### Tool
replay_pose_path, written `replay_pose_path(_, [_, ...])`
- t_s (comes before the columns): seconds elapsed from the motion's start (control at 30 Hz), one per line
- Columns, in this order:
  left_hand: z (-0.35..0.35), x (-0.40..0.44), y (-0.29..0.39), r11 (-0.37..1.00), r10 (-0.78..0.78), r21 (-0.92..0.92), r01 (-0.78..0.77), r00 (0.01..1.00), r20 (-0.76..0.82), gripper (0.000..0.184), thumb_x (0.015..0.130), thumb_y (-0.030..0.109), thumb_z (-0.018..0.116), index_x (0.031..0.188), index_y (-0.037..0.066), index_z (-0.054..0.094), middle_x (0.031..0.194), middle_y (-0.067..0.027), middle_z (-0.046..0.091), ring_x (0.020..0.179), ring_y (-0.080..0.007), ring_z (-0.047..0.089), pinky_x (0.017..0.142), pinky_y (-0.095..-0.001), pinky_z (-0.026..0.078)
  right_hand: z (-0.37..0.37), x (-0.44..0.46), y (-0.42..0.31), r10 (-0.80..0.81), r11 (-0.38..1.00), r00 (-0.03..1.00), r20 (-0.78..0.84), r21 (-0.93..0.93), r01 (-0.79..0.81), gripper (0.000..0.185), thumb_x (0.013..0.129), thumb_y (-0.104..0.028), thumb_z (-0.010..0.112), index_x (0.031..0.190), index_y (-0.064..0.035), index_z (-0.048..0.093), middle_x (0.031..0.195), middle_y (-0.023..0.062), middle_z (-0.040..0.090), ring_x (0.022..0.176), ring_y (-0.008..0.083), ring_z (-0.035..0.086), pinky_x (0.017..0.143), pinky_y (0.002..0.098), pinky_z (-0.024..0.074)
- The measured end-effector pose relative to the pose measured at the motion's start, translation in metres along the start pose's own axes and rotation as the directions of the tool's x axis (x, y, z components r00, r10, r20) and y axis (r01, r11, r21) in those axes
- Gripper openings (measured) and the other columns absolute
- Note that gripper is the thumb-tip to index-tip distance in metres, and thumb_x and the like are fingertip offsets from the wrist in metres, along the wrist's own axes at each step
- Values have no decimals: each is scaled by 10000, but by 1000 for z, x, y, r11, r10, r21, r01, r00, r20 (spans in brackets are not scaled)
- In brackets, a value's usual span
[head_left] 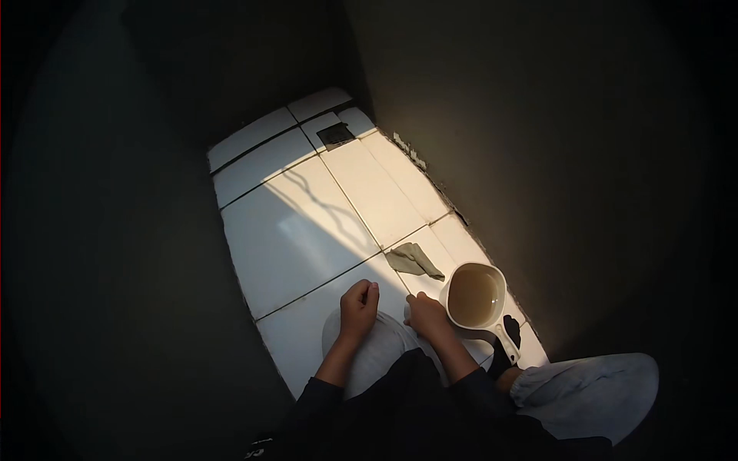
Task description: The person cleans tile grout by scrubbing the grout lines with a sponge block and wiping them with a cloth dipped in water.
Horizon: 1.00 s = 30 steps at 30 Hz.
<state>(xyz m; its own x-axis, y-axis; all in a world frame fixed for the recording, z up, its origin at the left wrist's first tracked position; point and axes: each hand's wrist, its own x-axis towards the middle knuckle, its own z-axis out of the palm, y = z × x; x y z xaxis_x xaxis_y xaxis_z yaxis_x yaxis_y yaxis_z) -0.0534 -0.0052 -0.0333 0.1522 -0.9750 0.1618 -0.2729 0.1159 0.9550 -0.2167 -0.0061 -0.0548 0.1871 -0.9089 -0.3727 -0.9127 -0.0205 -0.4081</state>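
My left hand [359, 307] is closed in a loose fist above my knee; whether anything is inside it is hidden. To its right, my right hand [427, 313] has its fingers curled together, and what they hold, if anything, cannot be made out. A white dipper [500, 336] with a handle, holding brownish liquid, stands just right of my right hand. Beyond my hands, a crumpled grey-green cloth [415, 260] lies on the white tiled floor [292, 246].
A dark square drain [335, 136] is set into the tiles at the far end. Dark walls rise on both sides of the narrow floor. My bent leg in light trousers [592, 396] and my dark-clad foot [503, 349] are at the lower right.
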Motion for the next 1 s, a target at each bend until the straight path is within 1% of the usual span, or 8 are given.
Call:
replay_pose_path(0.07, [2,2,1,1000,-23,-21,23,1000,-1,292,892,138,547,654,-6,457,551,-58,386,508,-110,346,474,-294,302,-9,11,-7,-20,998,998,52,-53,22,335,758,-225,693,1016,-45,576,966,172,579,914,340,591,769,415,488])
replay_pose_path(0.17, [5,4,-1,999,-44,-16,44,999,12,297,897,140,538,651,-8,459,555,-44,397,523,-94,353,482,-281,306,11,57,-1,-118,993,928,-352,-11,122,379,727,-262,729,1029,-92,575,1093,149,540,1102,356,494,782,506,470])
replay_pose_path(0.27, [5,5,2,999,-25,29,24,999,32,302,898,141,536,646,-6,460,552,-27,399,530,-79,351,487,-271,305,25,83,-5,144,983,842,-520,-24,-183,352,792,-303,645,1120,-199,574,1245,98,440,1193,314,371,824,641,366])
replay_pose_path(0.43, [10,4,2,999,11,47,-13,1000,28,302,886,133,548,635,1,443,537,-30,361,510,-88,327,474,-283,288,31,92,-1,141,985,944,-297,-50,-163,297,812,-186,589,1108,-164,572,1113,81,497,1056,279,474,839,520,420])
replay_pose_path(0.7, [8,6,4,998,6,55,-10,998,56,290,876,125,552,645,-7,437,544,-90,386,485,-151,352,470,-311,312,-94,1,20,47,752,802,-596,549,365,191,813,-94,465,856,-1,626,846,135,609,728,227,584,685,325,450])
replay_pose_path(0.77, [10,6,2,996,31,76,-35,998,57,300,875,122,551,638,-6,419,539,-92,376,482,-153,343,465,-316,301,-118,-20,53,224,708,919,-324,702,75,199,819,-128,488,808,6,634,741,116,604,671,187,567,651,299,444])
replay_pose_path(0.9, [14,7,5,996,32,77,-36,998,53,311,876,131,548,631,-5,414,532,-93,362,481,-155,335,465,-324,292,-101,-32,85,308,862,928,-208,475,-179,262,784,-274,589,726,-20,616,704,152,621,691,255,612,652,340,453])
replay_pose_path(1.0, [12,5,9,994,6,105,-14,998,70,316,875,137,548,627,-4,414,533,-95,358,483,-156,336,466,-326,294,-64,-22,102,210,918,950,-232,380,-110,199,676,-160,672,779,-35,558,796,182,621,796,331,608,701,381,456])
